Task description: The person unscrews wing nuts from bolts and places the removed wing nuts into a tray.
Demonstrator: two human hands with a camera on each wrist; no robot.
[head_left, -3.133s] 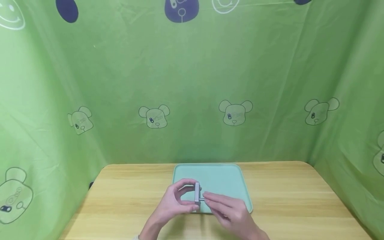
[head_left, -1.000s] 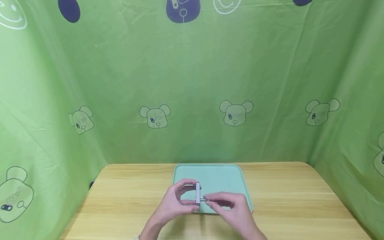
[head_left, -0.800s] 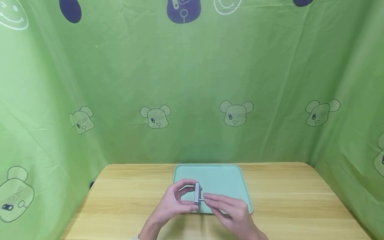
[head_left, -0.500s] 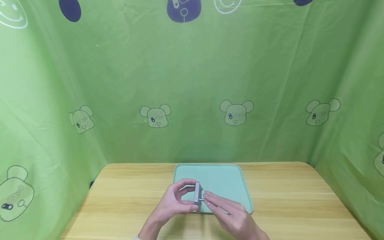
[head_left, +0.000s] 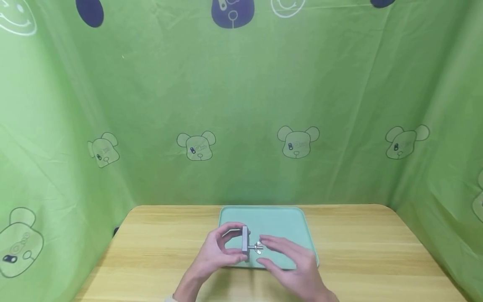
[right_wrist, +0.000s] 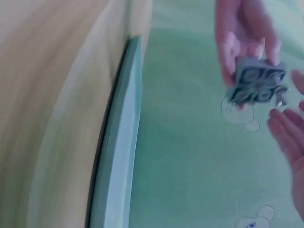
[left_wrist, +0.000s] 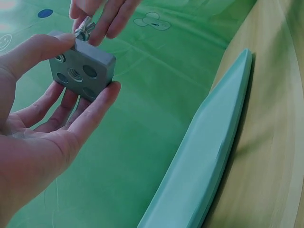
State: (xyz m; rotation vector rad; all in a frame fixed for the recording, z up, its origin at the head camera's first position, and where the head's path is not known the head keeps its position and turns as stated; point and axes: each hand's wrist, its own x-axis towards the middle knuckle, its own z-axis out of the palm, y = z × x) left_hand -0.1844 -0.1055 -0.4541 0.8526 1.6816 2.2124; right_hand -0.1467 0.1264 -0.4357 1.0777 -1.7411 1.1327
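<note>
My left hand (head_left: 215, 251) grips a small grey square block (head_left: 245, 240) by its edges, thumb at the near edge and fingertips at the far one. Round holes show in the block's face (left_wrist: 76, 73) in the left wrist view. From its right side a threaded bolt (head_left: 252, 247) sticks out, bearing a silvery wing nut (head_left: 258, 248). My right hand (head_left: 296, 265) is spread around the wing nut, thumb below and fingers above, with a gap on both sides. Round raised shapes cover the block's other face (right_wrist: 259, 81), blurred in the right wrist view.
Beneath the hands a mint-green tray (head_left: 279, 222) lies on the wooden table (head_left: 358, 243). A green curtain (head_left: 241, 180) with printed bear heads closes off the back and both sides.
My right fingers, which pinched and twisted at the bolt's end with changing poses, have spread apart and uncovered the wing nut. The left hand and block have shifted slightly left and up.
</note>
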